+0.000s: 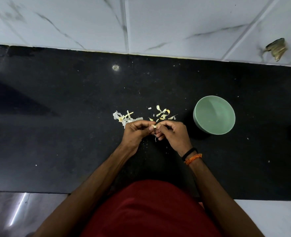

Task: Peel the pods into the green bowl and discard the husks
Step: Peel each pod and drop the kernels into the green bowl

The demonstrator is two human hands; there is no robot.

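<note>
Two sets of curled fingertips meet over one small pale pod (153, 126): the left hand (137, 131) and the right hand (173, 134) both pinch it, just above the counter. Beyond the knuckles lie thin, papery husks (162, 114), curled and cream-coloured, and a whiter, crumpled heap (124, 118) to the left. Right of these sits the round green bowl (214, 115), smooth and matte. Everything rests on a black speckled stone counter (55, 134) backed by glossy white veined wall tiles (175, 23).
</note>
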